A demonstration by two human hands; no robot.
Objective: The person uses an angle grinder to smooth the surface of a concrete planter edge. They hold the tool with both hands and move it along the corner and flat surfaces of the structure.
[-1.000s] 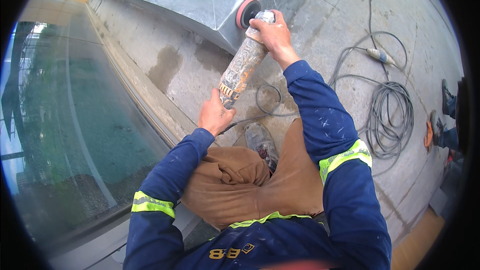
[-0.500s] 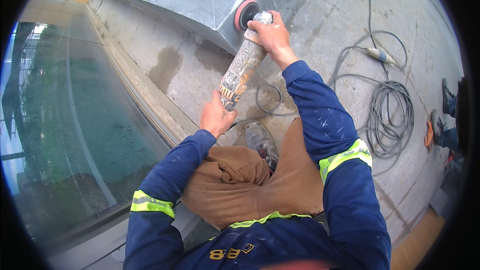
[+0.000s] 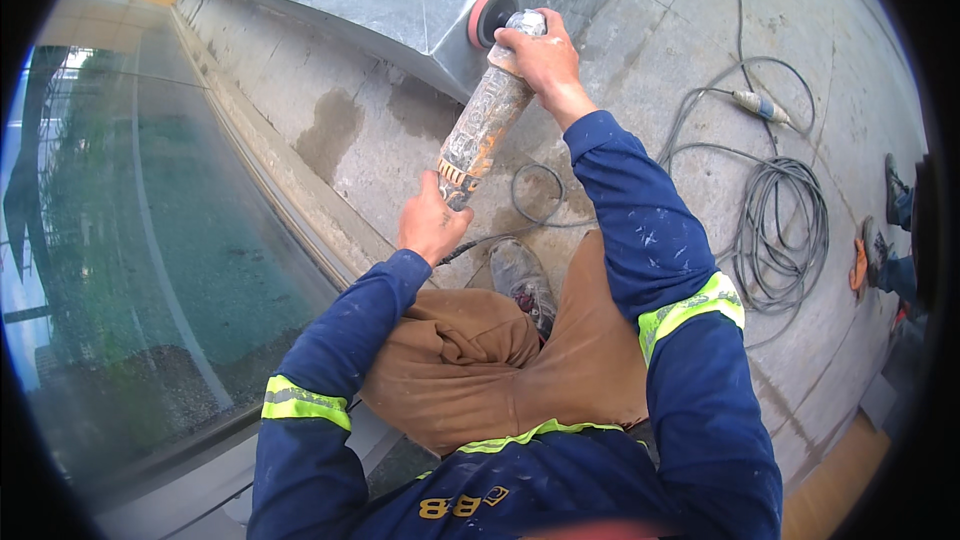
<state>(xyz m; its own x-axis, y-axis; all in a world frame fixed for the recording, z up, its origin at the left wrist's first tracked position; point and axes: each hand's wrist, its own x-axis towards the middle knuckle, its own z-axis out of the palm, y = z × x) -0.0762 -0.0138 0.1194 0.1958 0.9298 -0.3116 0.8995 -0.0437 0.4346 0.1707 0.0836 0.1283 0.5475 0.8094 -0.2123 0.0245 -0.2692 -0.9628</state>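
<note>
A worn, dust-covered angle polisher (image 3: 484,125) slants up and away from me, gripped at both ends. My left hand (image 3: 433,221) is closed round its rear end, where the cord leaves. Near the head, my right hand (image 3: 545,62) wraps the front of the body. The red-rimmed round pad (image 3: 491,16) stands on edge against the side of a grey concrete block (image 3: 440,15), close to its corner. Whether the pad spins cannot be seen. Part of the polisher's head is hidden by my right hand.
A coiled grey cable (image 3: 780,230) with a plug connector (image 3: 760,106) lies on the paving at right. A glass pane (image 3: 170,240) stands along the left. Another person's shoes (image 3: 893,190) show at the far right. My boot (image 3: 522,285) is below the polisher.
The polisher's head and pad have shifted slightly upward along the concrete block, with both hands moving along. My grip stays the same.
</note>
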